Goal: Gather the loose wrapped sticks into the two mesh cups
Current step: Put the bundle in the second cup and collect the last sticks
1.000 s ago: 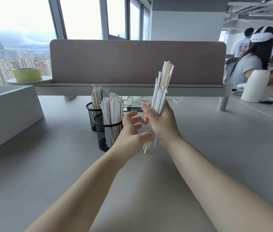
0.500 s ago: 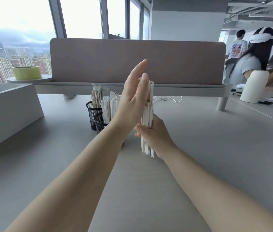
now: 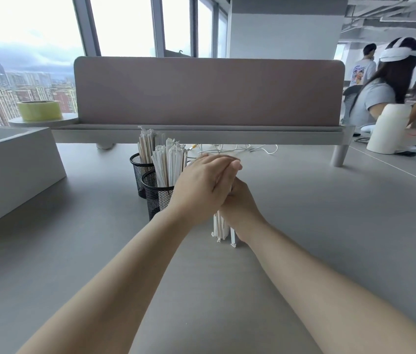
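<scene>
The right hand (image 3: 241,209) has its grip wrapped round sticks (image 3: 221,229) standing upright on the table (image 3: 329,226); the left hand (image 3: 200,186), fingers straight, presses their tops.

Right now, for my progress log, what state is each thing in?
Bundle of wrapped sticks: upright, outside the cups, lower ends down by the table.
Right hand: grips the bundle's middle.
Left hand: fingers straight, pressing on the bundle's top.
Near mesh cup: upright, packed with sticks.
Far mesh cup: upright, holding sticks.
Tape roll: lying flat.
</scene>
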Action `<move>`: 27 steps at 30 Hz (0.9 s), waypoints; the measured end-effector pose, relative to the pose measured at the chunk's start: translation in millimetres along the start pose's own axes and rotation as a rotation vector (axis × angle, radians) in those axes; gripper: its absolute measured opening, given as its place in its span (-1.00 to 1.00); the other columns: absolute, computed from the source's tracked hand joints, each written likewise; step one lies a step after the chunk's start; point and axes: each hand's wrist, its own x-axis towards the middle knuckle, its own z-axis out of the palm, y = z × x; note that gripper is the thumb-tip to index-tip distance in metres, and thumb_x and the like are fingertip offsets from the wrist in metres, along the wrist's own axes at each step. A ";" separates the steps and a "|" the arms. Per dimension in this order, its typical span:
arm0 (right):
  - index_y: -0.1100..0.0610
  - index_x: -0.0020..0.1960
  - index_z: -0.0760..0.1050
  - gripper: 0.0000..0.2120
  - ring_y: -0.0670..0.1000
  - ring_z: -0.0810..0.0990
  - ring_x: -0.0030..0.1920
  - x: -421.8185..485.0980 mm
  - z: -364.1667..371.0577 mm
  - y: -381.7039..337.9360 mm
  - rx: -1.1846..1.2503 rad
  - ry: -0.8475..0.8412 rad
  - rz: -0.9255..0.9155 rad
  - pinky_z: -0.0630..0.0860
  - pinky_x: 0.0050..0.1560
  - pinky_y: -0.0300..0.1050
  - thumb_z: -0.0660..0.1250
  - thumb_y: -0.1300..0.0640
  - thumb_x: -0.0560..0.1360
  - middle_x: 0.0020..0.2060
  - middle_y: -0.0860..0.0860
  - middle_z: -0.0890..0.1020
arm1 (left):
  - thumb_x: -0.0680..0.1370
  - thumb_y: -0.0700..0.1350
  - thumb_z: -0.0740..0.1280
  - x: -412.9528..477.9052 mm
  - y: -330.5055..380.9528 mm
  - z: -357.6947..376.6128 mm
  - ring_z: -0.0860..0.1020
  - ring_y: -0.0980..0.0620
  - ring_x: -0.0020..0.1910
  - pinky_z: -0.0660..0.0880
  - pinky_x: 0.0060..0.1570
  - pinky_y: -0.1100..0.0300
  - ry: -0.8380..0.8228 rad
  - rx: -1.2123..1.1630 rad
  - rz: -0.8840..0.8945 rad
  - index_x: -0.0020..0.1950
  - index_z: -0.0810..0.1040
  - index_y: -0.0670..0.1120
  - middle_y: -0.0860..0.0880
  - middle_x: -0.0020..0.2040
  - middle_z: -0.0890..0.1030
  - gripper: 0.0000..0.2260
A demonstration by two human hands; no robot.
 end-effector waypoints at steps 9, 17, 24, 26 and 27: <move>0.27 -0.25 0.42 -0.66 -0.05 0.40 -0.54 5.3 1.9 3.0 0.201 0.116 0.027 0.48 -0.38 -0.08 0.35 0.02 0.52 -0.55 -0.03 0.41 | 0.50 0.15 0.30 -22.3 -20.0 -26.0 0.42 -0.04 0.35 0.25 0.39 0.08 0.475 0.175 -0.089 0.31 0.51 -0.09 -0.03 0.32 0.51 -0.53; 0.12 -0.25 0.34 -0.73 -0.08 0.28 -0.55 22.7 -8.0 -23.9 0.656 0.264 0.131 0.29 -0.48 -0.22 0.31 0.05 0.56 -0.57 -0.10 0.32 | 0.18 0.13 0.60 -48.1 -53.7 -24.5 0.31 0.11 0.37 0.28 0.34 0.17 0.277 -0.250 -0.683 0.52 0.07 0.04 0.07 0.38 0.31 0.05; 0.07 -0.36 0.29 -0.64 -0.08 0.31 -0.54 27.8 -20.4 -44.6 0.849 0.350 0.138 0.36 -0.46 -0.22 0.31 0.06 0.56 -0.56 -0.06 0.32 | 0.19 -0.04 0.62 -45.7 -50.6 -4.0 0.48 0.00 0.23 0.44 0.25 0.04 0.256 -0.238 -0.750 0.36 0.32 0.00 0.05 0.17 0.50 -0.19; 0.08 -0.34 0.29 -0.65 -0.09 0.32 -0.54 26.7 -23.0 -53.5 0.936 0.349 0.132 0.38 -0.46 -0.24 0.30 0.05 0.56 -0.53 -0.06 0.32 | 0.11 0.05 0.61 -44.0 -39.5 3.6 0.48 0.00 0.19 0.46 0.23 0.03 0.257 -0.199 -0.726 0.24 0.42 -0.02 0.06 0.12 0.50 -0.24; 0.08 -0.33 0.28 -0.66 -0.09 0.33 -0.52 26.6 -24.9 -57.3 0.982 0.347 0.125 0.39 -0.46 -0.25 0.29 0.04 0.57 -0.51 -0.05 0.33 | 0.08 0.09 0.60 -43.5 -34.5 7.1 0.47 0.00 0.19 0.45 0.23 0.03 0.245 -0.181 -0.710 0.21 0.44 -0.04 0.04 0.12 0.49 -0.24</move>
